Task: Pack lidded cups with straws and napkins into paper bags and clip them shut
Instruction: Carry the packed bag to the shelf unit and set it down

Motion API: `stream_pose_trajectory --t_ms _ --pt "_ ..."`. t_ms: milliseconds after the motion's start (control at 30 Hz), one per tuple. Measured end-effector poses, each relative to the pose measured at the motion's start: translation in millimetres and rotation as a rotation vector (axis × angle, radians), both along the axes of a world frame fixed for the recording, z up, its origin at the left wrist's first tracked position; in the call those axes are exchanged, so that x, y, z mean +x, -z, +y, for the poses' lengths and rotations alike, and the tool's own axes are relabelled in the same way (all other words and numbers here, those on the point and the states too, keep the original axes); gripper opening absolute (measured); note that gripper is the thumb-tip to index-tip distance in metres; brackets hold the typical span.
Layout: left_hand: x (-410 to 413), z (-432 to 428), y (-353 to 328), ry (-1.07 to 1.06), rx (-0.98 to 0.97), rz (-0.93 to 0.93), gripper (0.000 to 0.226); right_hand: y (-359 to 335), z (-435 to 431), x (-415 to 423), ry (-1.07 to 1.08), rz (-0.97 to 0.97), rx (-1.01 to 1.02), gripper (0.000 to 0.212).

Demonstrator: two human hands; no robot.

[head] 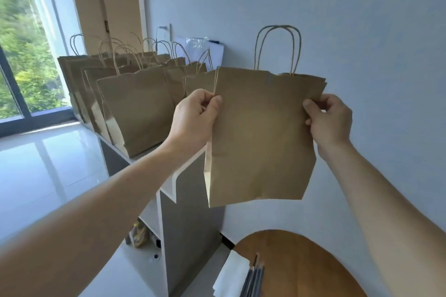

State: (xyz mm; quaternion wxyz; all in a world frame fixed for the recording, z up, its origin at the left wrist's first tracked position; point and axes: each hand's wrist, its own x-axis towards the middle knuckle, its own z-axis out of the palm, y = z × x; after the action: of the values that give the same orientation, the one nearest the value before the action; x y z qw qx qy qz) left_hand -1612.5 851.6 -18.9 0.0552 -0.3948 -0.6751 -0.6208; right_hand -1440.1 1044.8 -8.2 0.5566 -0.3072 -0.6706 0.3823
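Paper bag, folded flat, handles up, held in mid-air before the pale wall. Left hand pinching its left edge near the top, thumb against curled fingers; right hand pinching the right edge likewise. Behind, standing bags in rows on a white shelf. Below, white napkins beside dark straws on a wooden table.

Left hand and right hand forward, both in pinch grips.
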Motion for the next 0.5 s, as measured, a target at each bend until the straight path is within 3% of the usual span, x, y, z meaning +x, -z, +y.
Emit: stream_pose_trajectory --t_ms 267,500 --pt "-63.9 -41.9 -56.0 -0.330 0.080 0.110 0.020 -61.7 -10.8 -109.5 -0.267 0.043 0.085 0.009" --pt "-108.9 -75.5 -52.0 -0.502 0.022 0.106 0.022 -62.2 -23.1 -201.3 -0.446 -0.057 0.094 0.003"
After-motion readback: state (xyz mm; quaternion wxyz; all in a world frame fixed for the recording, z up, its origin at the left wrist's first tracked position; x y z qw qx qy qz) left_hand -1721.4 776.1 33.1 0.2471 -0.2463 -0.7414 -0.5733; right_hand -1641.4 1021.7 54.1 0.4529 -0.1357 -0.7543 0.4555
